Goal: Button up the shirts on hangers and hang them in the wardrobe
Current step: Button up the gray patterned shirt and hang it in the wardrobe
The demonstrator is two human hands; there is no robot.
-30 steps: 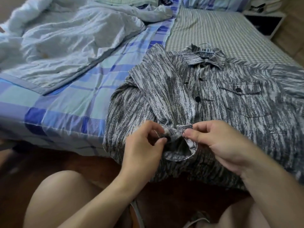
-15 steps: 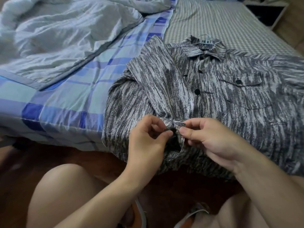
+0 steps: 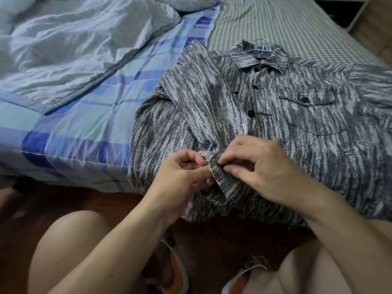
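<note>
While the camera sits lower over the edge than a second ago, the scene reads like this:

Bed: a blue plaid sheet, a crumpled pale quilt on its far left part, a small-check cover at the right; more of the pillows was visible before, now they are cut off at the top.
Shirt: grey streaked, lying flat on the near edge of the bed, its front buttons look closed down to the hands; its right part runs out of the picture.
Right hand: now closer to the left one, thumb and forefinger pinch the cuff.
Left hand: fingertips pinch the other side of the same cuff.
Cuff: earlier it was open between the hands, now drawn together; its button is hidden under the fingers, perhaps half through.
Hanger hook: thin wire at the collar, hard to make out.
</note>
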